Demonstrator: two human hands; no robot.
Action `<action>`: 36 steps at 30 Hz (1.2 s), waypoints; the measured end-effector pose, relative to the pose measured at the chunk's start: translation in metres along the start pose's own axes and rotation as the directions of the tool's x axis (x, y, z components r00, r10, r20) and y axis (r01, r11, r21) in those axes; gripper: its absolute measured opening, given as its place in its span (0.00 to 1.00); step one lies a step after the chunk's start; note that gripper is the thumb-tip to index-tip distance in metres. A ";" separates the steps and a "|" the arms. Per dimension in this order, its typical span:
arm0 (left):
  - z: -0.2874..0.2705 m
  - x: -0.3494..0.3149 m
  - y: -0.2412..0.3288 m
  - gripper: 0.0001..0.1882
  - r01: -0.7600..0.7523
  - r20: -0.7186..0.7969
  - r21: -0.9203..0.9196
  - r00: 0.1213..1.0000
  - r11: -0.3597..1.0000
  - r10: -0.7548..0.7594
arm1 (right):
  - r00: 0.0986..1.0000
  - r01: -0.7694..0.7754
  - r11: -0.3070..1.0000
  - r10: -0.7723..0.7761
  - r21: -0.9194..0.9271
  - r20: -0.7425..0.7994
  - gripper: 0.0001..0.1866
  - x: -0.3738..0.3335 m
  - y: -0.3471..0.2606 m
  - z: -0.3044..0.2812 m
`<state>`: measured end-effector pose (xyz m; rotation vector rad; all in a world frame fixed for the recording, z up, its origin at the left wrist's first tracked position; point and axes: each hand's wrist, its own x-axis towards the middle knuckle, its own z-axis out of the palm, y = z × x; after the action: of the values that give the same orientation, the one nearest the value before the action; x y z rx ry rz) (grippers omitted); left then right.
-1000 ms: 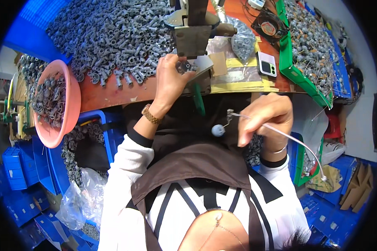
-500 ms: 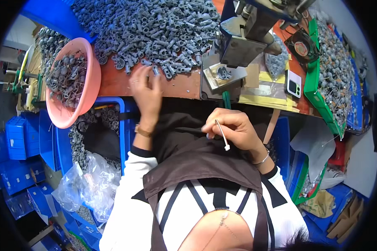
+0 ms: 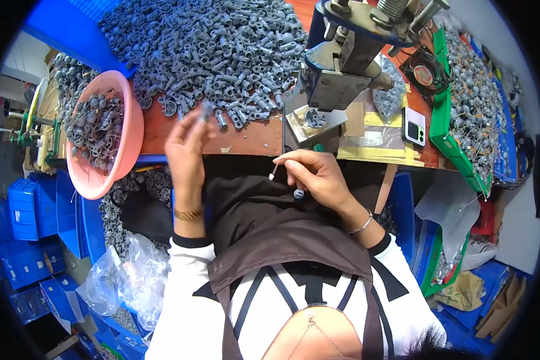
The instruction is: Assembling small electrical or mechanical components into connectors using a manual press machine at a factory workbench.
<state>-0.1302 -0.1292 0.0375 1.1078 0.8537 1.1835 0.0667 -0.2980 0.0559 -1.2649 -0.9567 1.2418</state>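
left hand point(image 3: 186, 147) is raised over the table's near edge, fingers pinched on a small grey part point(image 3: 205, 110), blurred. right hand point(image 3: 315, 175) is closed on a thin white-tipped pin point(image 3: 273, 173) below the metal press point(image 3: 342, 66). a pink basin point(image 3: 129, 141) of grey parts is seen left; a green tray point(image 3: 447, 135) is set right.

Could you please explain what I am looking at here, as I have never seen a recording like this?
This is a fisheye view from a camera worn on a person's head, looking down at their own hands, so straight edges bend. The left hand lifts a small grey metal part from the big heap of grey parts on the red-brown bench. The right hand pinches a thin white-tipped wire. Ahead stands a small metal press. A pink basin of parts sits to the left, a phone to the right.
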 end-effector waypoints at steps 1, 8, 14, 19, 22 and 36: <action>-0.002 0.010 0.014 0.10 0.003 0.029 -0.148 1.000 0.989 0.001 | 0.997 0.070 0.998 -0.070 0.007 -0.039 0.09 0.003 -0.002 0.004; 0.039 -0.042 0.014 0.13 0.242 0.217 -0.224 0.957 0.944 -0.194 | 0.840 0.415 0.817 -0.513 -0.400 -0.178 0.12 0.010 -0.008 0.013; 0.056 -0.061 -0.002 0.11 0.279 0.225 -0.265 0.949 0.923 -0.222 | 0.728 0.461 0.696 -0.651 -0.550 -0.215 0.14 0.015 -0.003 0.016; 0.062 -0.062 -0.006 0.12 0.247 0.272 -0.236 0.945 0.940 -0.180 | 0.664 0.458 0.609 -0.719 -0.647 -0.207 0.15 0.018 -0.002 0.014; 0.065 -0.066 -0.006 0.12 0.180 0.243 -0.211 0.962 0.961 -0.127 | 0.606 0.469 0.521 -0.777 -0.713 -0.169 0.15 0.018 0.000 0.016; 0.062 -0.064 0.007 0.12 -0.032 0.317 0.077 0.948 0.997 0.005 | 0.653 0.570 0.551 -0.754 -0.610 -0.071 0.15 0.006 -0.005 0.017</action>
<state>-0.0871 -0.2048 0.0583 1.3330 0.6467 0.9575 0.0518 -0.2894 0.0624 -1.2644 -1.4222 0.1094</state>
